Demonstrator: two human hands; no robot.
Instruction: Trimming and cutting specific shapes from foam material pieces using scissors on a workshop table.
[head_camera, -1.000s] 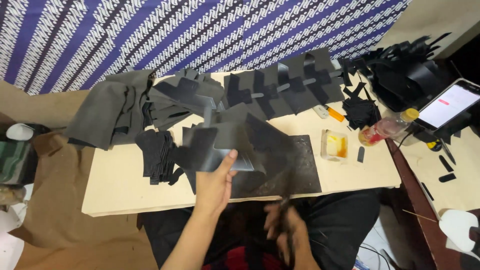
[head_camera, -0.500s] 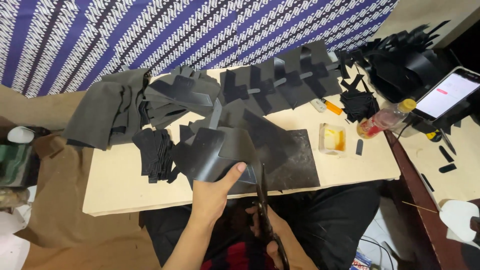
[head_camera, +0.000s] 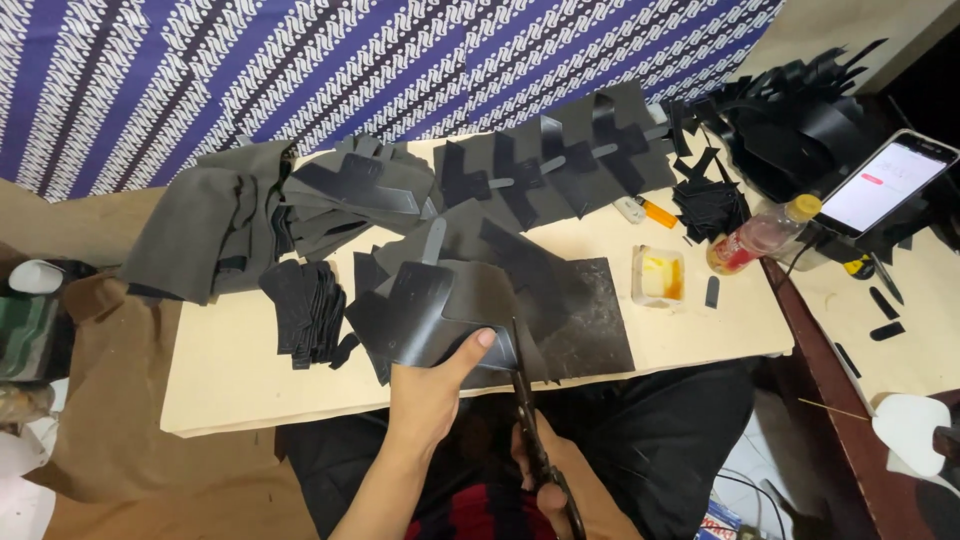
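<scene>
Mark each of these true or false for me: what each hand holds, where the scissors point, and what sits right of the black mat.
1. The left hand grips a black leather piece. True.
2. The right hand holds a knife. False: it holds scissors.
3. The scissors' blades point away from the person, at the piece's edge. True.
4. A small tray of yellowish glue sits left of the black mat. False: it sits right of it.
5. The phone's screen is dark. False: it is lit.

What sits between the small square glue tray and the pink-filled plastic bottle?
Head view: one small black strip on bare board, between the square glue tray and the plastic bottle.
</scene>
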